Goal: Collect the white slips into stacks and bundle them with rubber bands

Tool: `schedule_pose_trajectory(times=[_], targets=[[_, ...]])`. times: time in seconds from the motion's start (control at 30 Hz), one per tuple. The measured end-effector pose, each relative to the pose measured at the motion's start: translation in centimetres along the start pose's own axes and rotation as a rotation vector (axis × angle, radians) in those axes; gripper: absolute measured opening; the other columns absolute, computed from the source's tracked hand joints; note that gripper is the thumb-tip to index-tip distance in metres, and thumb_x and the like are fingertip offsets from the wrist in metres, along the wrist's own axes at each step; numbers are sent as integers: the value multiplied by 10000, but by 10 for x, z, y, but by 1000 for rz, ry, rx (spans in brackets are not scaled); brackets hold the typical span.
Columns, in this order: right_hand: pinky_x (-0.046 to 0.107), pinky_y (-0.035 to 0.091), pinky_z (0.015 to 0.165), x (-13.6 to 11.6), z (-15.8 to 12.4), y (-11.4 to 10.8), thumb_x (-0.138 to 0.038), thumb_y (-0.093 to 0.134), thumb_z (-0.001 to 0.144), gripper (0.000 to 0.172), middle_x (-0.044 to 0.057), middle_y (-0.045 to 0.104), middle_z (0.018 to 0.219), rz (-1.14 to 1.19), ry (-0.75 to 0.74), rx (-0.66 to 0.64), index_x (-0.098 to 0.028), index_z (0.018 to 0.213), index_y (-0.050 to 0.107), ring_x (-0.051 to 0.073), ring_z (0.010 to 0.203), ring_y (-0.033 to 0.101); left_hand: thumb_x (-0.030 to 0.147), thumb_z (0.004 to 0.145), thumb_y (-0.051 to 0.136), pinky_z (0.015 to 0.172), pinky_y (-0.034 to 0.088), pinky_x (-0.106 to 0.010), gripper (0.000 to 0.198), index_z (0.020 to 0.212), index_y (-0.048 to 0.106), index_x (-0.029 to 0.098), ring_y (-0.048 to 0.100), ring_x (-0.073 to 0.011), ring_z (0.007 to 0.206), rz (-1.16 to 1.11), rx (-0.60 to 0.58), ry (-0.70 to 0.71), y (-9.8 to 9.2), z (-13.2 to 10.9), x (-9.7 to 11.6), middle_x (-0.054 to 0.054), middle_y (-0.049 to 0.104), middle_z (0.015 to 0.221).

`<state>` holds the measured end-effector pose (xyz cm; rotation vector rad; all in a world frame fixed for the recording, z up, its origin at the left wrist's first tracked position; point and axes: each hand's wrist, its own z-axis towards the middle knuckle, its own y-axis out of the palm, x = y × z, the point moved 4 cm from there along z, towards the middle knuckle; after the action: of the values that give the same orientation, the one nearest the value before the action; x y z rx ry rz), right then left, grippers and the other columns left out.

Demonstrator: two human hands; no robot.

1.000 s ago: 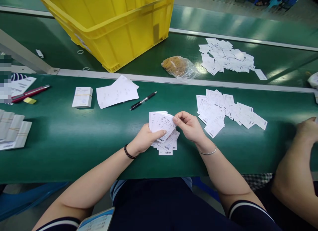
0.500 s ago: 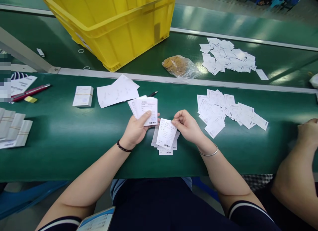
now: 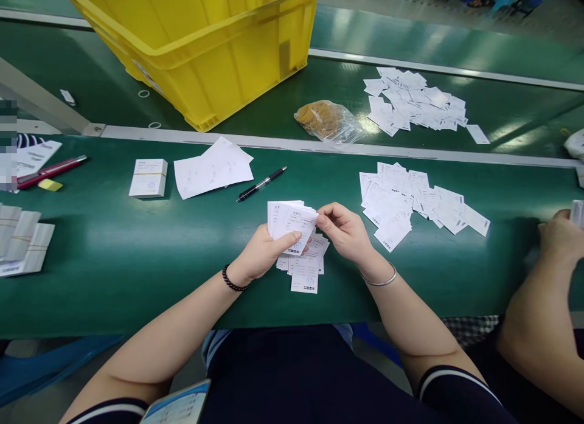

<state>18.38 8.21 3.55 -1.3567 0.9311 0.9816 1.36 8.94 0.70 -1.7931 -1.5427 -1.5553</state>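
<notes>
My left hand [image 3: 264,253] is closed around a stack of small white printed slips [image 3: 288,220], thumb pressed on the top one. My right hand [image 3: 345,231] pinches the right corner of the top slip of that stack. Under both hands a small loose pile of the same slips [image 3: 305,272] lies on the green table [image 3: 137,253]. A larger spread of slips [image 3: 413,202] lies just right of my right hand.
A yellow crate [image 3: 205,41] stands at the back. A black pen [image 3: 261,184], loose paper sheets [image 3: 212,168], a banded slip bundle [image 3: 148,177], a bag of rubber bands [image 3: 326,121] and more slips [image 3: 415,101] lie around. Another person's arm [image 3: 542,308] is at the right.
My left hand brought the stack back down and right beside the right hand. The slip my right hand held now lies on the pile, and that hand pinches the stack's top slip.
</notes>
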Motion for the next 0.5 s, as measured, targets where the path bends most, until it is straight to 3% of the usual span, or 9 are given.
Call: schedule_pose_trajectory(times=[0.23,0.5], targets=[[283,429,570,2,-1,4,-549,629,816,341,-1,579,722,185,48,-45,-216,791,560,129,628,511,324,755,740,838,550,-427,332,1049,695,177,693,-276,921,62,-6,41,0,0,-4,-92,744,986],[269,421,554,4,-1,4,-504,610,840,301,-5,569,714,160,48,-42,-209,802,562,118,615,498,296,723,773,892,529,-466,386,1081,686,177,665,-301,1019,41,11,12,-1,1,-10,-111,714,1115]])
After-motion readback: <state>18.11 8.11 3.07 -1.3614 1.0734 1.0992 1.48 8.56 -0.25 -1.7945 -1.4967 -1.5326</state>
